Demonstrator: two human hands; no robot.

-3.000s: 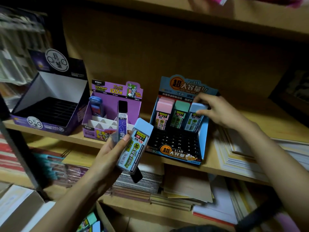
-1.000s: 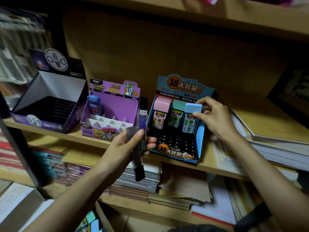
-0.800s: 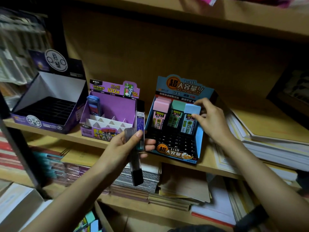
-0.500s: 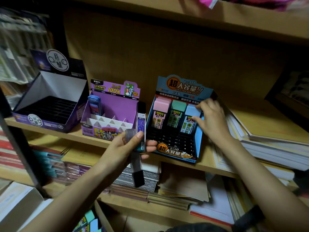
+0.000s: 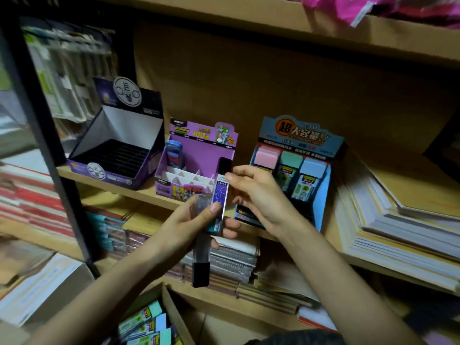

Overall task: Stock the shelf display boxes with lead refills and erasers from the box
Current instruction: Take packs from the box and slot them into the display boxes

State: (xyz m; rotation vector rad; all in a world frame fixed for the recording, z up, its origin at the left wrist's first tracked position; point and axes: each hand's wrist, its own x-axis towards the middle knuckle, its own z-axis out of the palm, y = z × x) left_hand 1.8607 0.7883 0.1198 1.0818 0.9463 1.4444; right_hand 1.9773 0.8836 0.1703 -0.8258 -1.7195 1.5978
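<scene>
The left hand (image 5: 191,227) is clamped on a small bundle of slim lead-refill cases (image 5: 220,197), held upright just in front of the purple box (image 5: 199,155) on the shelf (image 5: 139,192). Thumb on the front, fingers behind, it grips the bundle low, and one dark case (image 5: 201,265) hangs out below the palm. The right hand (image 5: 256,192) meets the bundle from the right, its fingertips (image 5: 230,176) pinching the top edge of the starry blue case; whether it has a firm hold or is only touching cannot be told.

The purple box holds one blue item (image 5: 175,154) at its back left; its white dividers look otherwise unfilled. Just right of the purple box, the blue box (image 5: 321,192) carries three pastel-capped refills in its back row. Left of the purple box stands a dark box (image 5: 117,155) with vacant slots. Below and in front of the purple box, the supply carton (image 5: 171,310) shows more stock.

These cases look light, rigid and smooth, so they will probably slide against one another. A pinch across the flat faces near the top end should draw one out cleanly, while the left hand keeps squeezing the rest. The loose dark case seems likeliest to slip.
</scene>
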